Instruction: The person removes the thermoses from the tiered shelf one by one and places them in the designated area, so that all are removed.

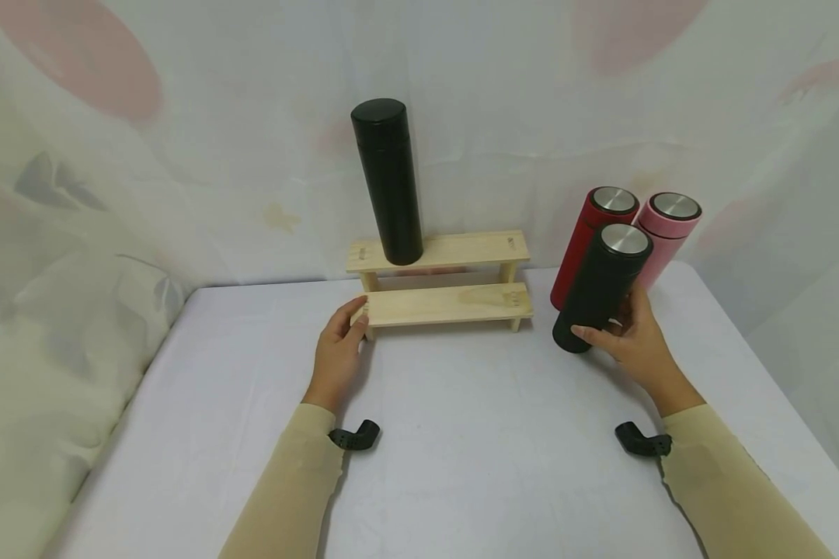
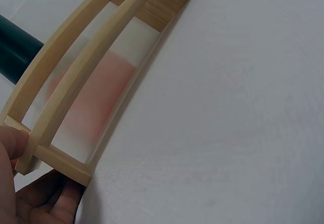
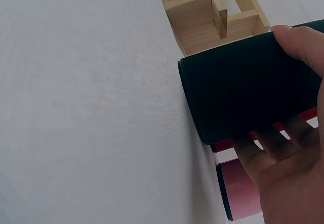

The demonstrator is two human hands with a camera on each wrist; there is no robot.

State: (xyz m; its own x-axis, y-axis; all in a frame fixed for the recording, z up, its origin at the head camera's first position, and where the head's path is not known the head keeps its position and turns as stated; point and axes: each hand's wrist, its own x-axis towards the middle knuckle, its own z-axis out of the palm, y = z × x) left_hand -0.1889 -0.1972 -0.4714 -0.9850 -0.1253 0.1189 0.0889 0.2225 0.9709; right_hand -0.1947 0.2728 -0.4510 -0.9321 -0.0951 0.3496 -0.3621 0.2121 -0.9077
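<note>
A two-tier wooden rack (image 1: 454,304) stands on the table in the head view. My left hand (image 1: 335,353) holds the left end of its lower board; in the left wrist view the thumb lies on the board (image 2: 71,97) and fingers are under the end. A tall black bottle (image 1: 391,186) is upright on the upper tier, toward the left. My right hand (image 1: 632,341) grips a dark green thermos bottle (image 1: 601,287) with a silver lid, thumb on the near side and fingers behind. Whether its base (image 3: 193,102) touches the table cannot be told.
Right behind the green bottle stand a red thermos bottle (image 1: 576,256) and a pink thermos bottle (image 1: 671,227), both silver-lidded. White cloth covers the table (image 1: 475,450). A patterned curtain (image 1: 252,140) hangs behind, and draped fabric (image 1: 56,349) borders the left edge.
</note>
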